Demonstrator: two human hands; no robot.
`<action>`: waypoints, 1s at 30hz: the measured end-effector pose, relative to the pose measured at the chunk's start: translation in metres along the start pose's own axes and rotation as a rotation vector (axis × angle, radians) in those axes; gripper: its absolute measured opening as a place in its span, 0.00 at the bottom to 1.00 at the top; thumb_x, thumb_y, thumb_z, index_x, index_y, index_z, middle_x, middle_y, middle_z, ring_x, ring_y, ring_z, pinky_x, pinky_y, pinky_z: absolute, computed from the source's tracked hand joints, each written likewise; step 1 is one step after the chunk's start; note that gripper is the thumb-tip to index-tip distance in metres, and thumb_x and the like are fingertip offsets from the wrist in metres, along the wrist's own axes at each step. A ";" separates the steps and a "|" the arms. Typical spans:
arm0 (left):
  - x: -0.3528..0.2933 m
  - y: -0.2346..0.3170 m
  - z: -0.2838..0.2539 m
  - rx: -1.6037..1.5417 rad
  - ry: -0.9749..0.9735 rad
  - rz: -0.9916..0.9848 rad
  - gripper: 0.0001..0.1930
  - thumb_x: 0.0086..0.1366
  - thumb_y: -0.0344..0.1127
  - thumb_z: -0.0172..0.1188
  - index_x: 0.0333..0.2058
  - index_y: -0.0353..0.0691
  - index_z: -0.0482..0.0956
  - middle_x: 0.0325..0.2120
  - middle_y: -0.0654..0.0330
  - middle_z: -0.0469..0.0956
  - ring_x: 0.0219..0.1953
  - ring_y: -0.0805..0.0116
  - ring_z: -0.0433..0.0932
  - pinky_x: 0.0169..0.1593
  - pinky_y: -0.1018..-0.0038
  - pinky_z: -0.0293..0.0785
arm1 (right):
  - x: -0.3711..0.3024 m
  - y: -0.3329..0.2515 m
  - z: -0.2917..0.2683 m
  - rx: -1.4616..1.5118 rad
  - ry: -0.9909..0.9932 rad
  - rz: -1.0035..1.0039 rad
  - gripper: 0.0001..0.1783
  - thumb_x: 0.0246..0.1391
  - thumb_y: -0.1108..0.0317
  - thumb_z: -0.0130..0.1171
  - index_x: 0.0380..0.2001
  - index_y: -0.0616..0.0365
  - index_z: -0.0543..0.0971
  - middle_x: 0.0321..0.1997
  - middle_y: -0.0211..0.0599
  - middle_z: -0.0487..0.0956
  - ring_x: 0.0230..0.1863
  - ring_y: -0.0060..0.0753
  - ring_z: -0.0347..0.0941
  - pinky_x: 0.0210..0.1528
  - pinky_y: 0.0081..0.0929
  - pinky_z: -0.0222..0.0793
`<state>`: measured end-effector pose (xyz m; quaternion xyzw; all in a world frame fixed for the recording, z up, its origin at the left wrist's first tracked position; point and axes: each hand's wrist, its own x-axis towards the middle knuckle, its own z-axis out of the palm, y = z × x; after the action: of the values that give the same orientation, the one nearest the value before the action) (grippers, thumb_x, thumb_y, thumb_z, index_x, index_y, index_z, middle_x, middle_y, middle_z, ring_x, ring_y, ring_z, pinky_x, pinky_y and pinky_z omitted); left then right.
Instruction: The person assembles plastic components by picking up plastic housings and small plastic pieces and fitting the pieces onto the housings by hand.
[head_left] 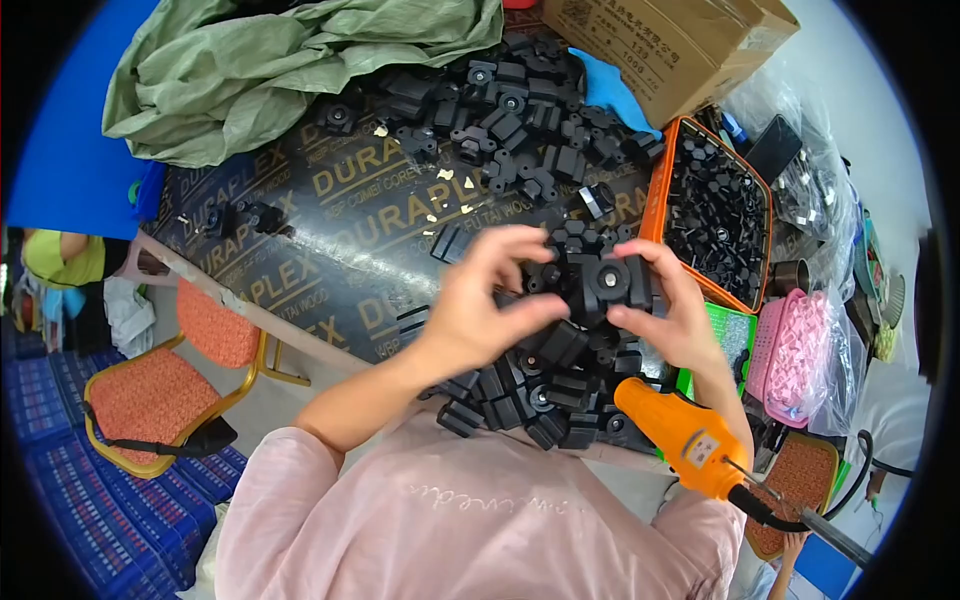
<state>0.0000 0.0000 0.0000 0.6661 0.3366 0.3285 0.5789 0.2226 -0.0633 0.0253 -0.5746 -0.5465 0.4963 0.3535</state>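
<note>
A black plastic housing with a round metal centre (612, 282) is held up over the table between the fingers and thumb of my right hand (685, 320). My left hand (475, 305) is just left of it, fingers and thumb apart, with nothing clearly gripped; small black parts show behind its fingertips. Beneath both hands lies a heap of similar black housings (565, 390) along the near table edge. An orange electric screwdriver (690, 440) hangs over my right forearm, its dark tip towards the heap.
More black parts (510, 120) are piled at the far side of the table (290, 240). To the right stand an orange-rimmed bin of small black pieces (715, 220), a green tray (730, 330) and a pink basket (795, 350). A cardboard box (670, 50) and green sack (230, 80) lie behind.
</note>
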 end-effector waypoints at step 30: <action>0.007 0.000 -0.003 -1.221 -0.245 -0.349 0.28 0.54 0.31 0.57 0.53 0.36 0.58 0.47 0.48 0.66 0.40 0.55 0.74 0.44 0.62 0.71 | 0.044 0.072 -0.139 0.172 0.701 0.164 0.17 0.53 0.71 0.48 0.46 0.66 0.71 0.33 0.34 0.73 0.30 0.22 0.70 0.33 0.18 0.68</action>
<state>0.0012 0.0072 0.0006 0.1852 0.1241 0.2834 0.9327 0.3715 -0.0126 -0.0153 -0.7197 -0.3008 0.3401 0.5252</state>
